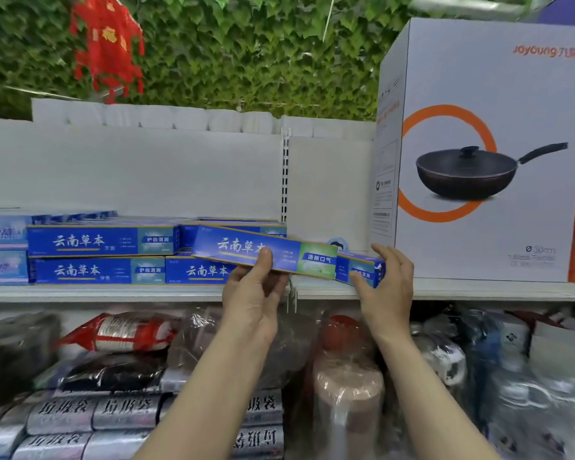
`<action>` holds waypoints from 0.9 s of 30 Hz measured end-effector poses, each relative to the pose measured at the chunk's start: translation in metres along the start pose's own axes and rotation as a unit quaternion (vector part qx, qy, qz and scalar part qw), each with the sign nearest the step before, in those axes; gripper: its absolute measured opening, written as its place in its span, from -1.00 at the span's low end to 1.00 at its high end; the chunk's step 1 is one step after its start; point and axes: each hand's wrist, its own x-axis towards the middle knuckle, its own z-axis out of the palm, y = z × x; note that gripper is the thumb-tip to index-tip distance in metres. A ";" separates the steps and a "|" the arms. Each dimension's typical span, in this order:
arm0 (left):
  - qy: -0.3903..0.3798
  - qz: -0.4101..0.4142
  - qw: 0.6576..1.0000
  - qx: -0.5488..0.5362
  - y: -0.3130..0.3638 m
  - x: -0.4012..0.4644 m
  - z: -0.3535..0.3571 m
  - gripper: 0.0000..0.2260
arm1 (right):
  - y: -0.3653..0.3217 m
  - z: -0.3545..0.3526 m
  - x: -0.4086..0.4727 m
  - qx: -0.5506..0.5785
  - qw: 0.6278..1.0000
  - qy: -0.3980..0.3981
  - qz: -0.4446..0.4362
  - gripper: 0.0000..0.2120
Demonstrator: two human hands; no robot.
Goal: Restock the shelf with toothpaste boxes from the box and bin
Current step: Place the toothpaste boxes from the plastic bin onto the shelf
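My left hand (254,293) grips a blue toothpaste box with a green end (263,252), held tilted just in front of the white shelf (113,291). My right hand (387,283) holds the end of a second blue toothpaste box (361,267) lying on the shelf, partly hidden behind the first. Stacked blue toothpaste boxes (100,254) fill the shelf to the left, two high. The source box and bin are out of view.
A large white wok carton (485,154) stands on the shelf at the right, close to my right hand. Pale toothpaste boxes (2,247) sit at the far left. Wrapped bags and rolls (120,413) crowd the lower shelf. A white back panel (146,174) rises behind.
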 end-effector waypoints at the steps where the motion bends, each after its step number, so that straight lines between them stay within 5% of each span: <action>1: -0.002 -0.004 1.000 0.000 0.001 -0.001 0.000 -0.89 | 0.000 0.000 -0.001 0.000 1.000 -0.003 0.002 -0.47; 5: -0.011 -0.010 1.000 -0.003 0.006 -0.002 0.001 -0.90 | -0.007 -0.001 -0.004 -0.003 1.000 0.006 0.017 -0.49; 9: -0.021 -0.014 1.000 -0.003 0.010 -0.001 0.004 -0.91 | -0.034 -0.003 -0.013 0.027 0.995 0.099 -0.016 -0.57; 15: -0.022 -0.013 1.000 0.004 0.015 0.002 0.003 -0.90 | -0.078 0.022 -0.022 0.206 0.976 -0.049 0.052 -0.66; 24: -0.043 0.020 0.998 0.046 0.034 0.023 -0.017 -0.91 | -0.082 0.047 -0.015 0.314 0.935 -0.095 0.134 -0.79; 27: -0.003 0.066 0.983 0.170 0.040 0.026 -0.025 -0.63 | -0.081 0.058 -0.007 0.325 0.933 -0.071 0.133 -0.80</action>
